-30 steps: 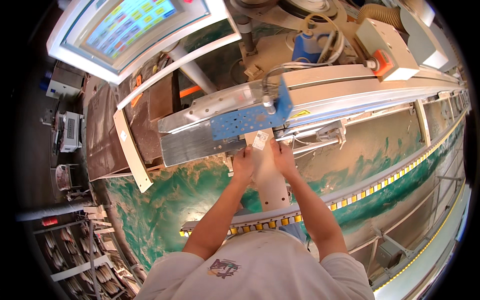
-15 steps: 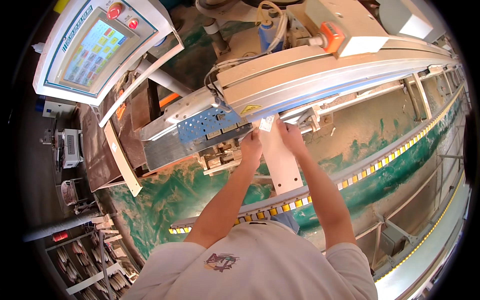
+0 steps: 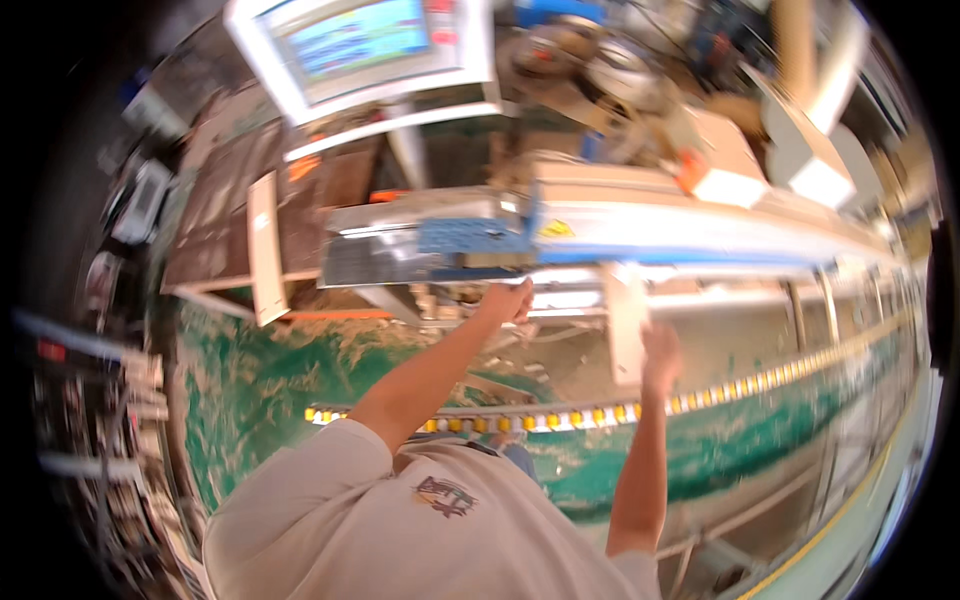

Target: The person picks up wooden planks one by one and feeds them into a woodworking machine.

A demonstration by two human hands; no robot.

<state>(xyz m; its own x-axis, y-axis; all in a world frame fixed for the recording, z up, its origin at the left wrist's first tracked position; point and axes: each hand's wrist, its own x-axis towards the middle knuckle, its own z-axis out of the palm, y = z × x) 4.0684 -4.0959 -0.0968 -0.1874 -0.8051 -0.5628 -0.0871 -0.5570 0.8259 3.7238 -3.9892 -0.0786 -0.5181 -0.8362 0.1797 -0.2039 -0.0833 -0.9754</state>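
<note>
A pale board (image 3: 627,335) stands out from the front of the long machine (image 3: 690,235), its far end under the machine's edge. Beside the board's right edge is my right hand (image 3: 660,358), smeared by motion, so I cannot make out its fingers or whether they touch the board. My left hand (image 3: 512,300) is closed at the front edge of the machine, just below the blue perforated plate (image 3: 470,236). Nothing shows in its curled fingers. A gap separates this hand from the board.
A white control panel with a lit screen (image 3: 355,38) stands at the back left. Another pale board (image 3: 265,250) leans on a brown table (image 3: 215,215). A curved rail with yellow rollers (image 3: 570,418) crosses in front of me, above a green, dusty floor (image 3: 290,370).
The board has moved right along the machine, away from my left hand. My left hand has let go of it. My right hand has shifted right and nearer to me. The whole view has turned.
</note>
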